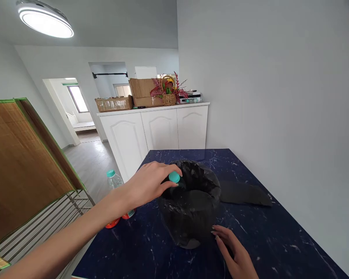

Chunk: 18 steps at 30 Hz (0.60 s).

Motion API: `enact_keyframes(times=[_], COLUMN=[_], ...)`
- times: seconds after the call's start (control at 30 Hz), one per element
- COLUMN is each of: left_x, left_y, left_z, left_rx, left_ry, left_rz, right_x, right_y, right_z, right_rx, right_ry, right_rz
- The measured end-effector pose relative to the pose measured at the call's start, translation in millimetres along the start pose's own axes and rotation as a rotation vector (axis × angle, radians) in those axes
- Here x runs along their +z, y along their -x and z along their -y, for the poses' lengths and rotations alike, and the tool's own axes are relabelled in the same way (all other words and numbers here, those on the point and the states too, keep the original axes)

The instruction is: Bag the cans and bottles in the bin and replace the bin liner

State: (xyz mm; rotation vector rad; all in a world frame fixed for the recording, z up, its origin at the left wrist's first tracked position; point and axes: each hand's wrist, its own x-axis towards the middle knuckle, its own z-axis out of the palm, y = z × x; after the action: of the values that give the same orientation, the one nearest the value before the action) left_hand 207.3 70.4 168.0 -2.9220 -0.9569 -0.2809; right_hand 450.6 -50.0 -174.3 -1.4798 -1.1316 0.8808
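Note:
A bin lined with a black plastic bag (189, 221) stands on the dark blue marbled table (154, 248). Over its opening, my left hand (151, 180) pinches the teal cap (174, 177) of a plastic bottle, whose body is mostly hidden in the dark of the bin. My right hand (234, 252) rests low at the bin's near right side, fingers curved and apart, fingertips at or close to the bag; it holds nothing. Left of the bin, partly behind my left forearm, are clear plastic bottles, one with a teal cap (111, 173) and red at its base.
A flat black folded piece (246, 193) lies on the table right of the bin. A white cabinet (163, 126) beyond carries cardboard boxes (145, 91) and a flower basket (169, 99). At left stands a metal rack (49, 217) with a bamboo mat (23, 155). A wall (267, 97) borders the right.

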Motion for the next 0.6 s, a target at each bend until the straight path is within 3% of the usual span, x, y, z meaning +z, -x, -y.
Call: enact_keyframes(times=[0.23,0.3,0.4,0.5,0.6], left_x=[10.8,6.4,-6.9,-17.4,-14.2], left_y=[-8,-6,4,26,57], left_z=[16,20,35,72,127], left_rx=[0.032,0.058,-0.020,-0.243,-0.457], left_ry=[0.106,0.132,0.084,-0.033,-0.190], left_rz=[0.082,0.017,-0.192,-0.361,-0.384], right_x=[-1,-1,-2,-5,-8], right_y=[3,4,5,5,4], right_z=[7,8,7,3,0], right_rx=[-0.044,-0.046,-0.041,-0.022,-0.012], right_ry=[0.047,0.048,0.050,0.058,0.061], right_rz=[0.006,0.009,0.033,0.064,0.115])
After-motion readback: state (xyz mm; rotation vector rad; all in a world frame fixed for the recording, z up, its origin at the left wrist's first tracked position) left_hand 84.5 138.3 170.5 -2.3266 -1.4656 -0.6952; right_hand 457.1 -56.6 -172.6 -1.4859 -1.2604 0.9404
